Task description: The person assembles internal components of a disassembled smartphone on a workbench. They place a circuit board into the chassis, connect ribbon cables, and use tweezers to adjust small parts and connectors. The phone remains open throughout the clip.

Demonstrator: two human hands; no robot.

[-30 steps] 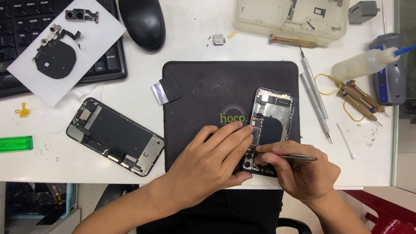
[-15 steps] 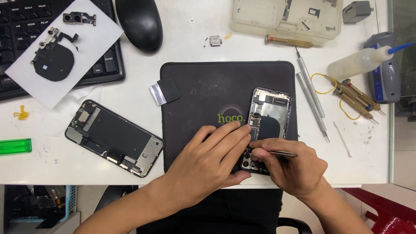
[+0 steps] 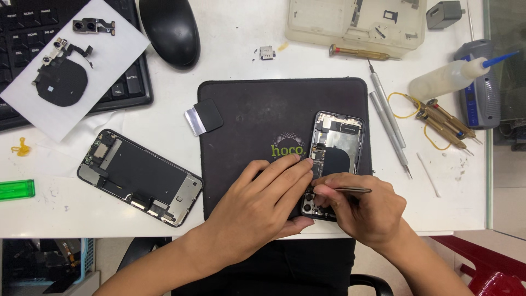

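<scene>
A white worktable (image 3: 230, 49) stood evenly lit, with a red stool (image 3: 493, 268) on the floor at near right.

White table (image 3: 241, 60) with black mat (image 3: 257, 120), keyboard (image 3: 118, 90), mouse (image 3: 170, 33).

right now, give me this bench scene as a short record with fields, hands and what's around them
left hand: left hand steadies the opened phone body on the black mat
right hand: right hand grips tweezers, tip at the phone's lower end
left of mat: detached screen panel, face down
right of mat: two grey screwdrivers, squeeze bottle
far edge: mouse, keyboard, clear parts tray
</scene>
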